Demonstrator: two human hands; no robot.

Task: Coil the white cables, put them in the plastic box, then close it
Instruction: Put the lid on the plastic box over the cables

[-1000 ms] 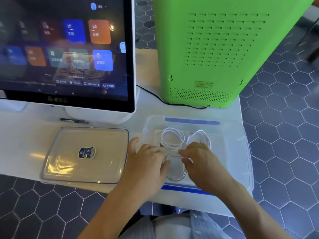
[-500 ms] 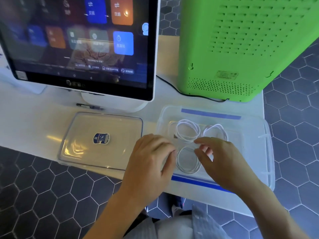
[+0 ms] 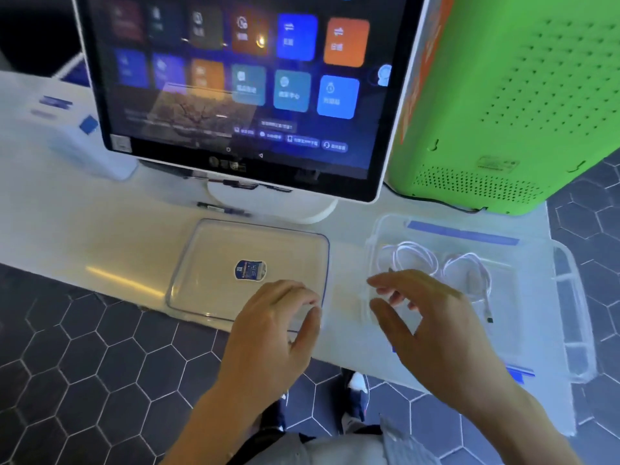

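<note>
— Which step is it now, from where you stand?

— I would say the coiling is finished and the closing is about to begin. The clear plastic box with blue strips (image 3: 567, 297) stands on the white table (image 3: 100, 236), open, and the coiled white cables (image 3: 416, 256) lie inside it, at least two loops side by side. One loose end with a dark plug hangs toward the near wall; a third coil I cannot confirm, the picture is blurred there.

— And the lid?

— The clear rectangular lid with a blue sticker (image 3: 218, 263) lies flat on the table, just beside the box on its left, its near edge reaching the table edge.

— What do the hands do?

— Both hold nothing. The left hand (image 3: 271, 330) hovers over the near right corner of the lid, fingers loosely curled. The right hand (image 3: 432, 333) is above the near left part of the box, fingers spread and relaxed.

— So the next move?

— I judge: grip the lid at two edges, lift it, set it squarely over the box, press down.

— Anything in the way?

— The big touchscreen monitor (image 3: 235, 78) and the bright green machine housing (image 3: 520, 95) stand behind, with a black cord (image 3: 446, 204) and a dark pen (image 3: 221, 208) near them, all apart from the lid's short path. Only the loose plug end could be caught under the rim.
</note>
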